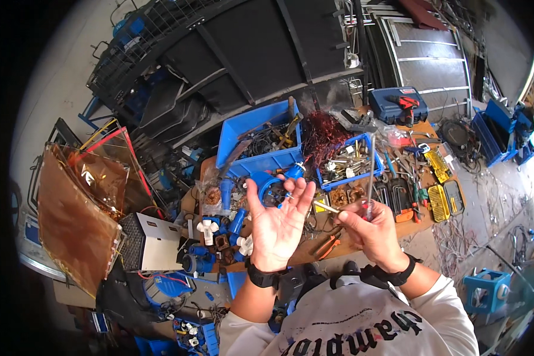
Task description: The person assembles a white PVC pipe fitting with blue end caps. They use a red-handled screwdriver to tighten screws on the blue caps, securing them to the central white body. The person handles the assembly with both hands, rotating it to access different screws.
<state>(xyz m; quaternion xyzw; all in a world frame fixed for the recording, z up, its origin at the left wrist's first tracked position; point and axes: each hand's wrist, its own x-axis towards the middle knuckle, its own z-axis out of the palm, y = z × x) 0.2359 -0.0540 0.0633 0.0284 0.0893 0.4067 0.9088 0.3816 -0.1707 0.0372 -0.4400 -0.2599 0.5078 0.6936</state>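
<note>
My left hand [275,232] is raised over the near edge of the workbench, palm up, its fingers spread and slightly curled. No held object shows in it. To its right, my right hand [374,232] is closed on a slim pale metal rod [326,206], which points toward the left fingertips without reaching the palm. A longer thin grey rod [371,172] rises from the same hand; whether the two are one bent piece, I cannot tell. Orange-handled pliers [327,246] lie below, between the hands. A round blue container [266,188] is partly hidden behind my left fingers.
A blue bin [261,161] with tools and a blue tray [344,169] of metal bolts stand farther back. Right of them are clamps [402,199], a yellow bit case [438,203] and a red drill [407,104] on a case. Blue and white plug fittings [207,230] crowd the left.
</note>
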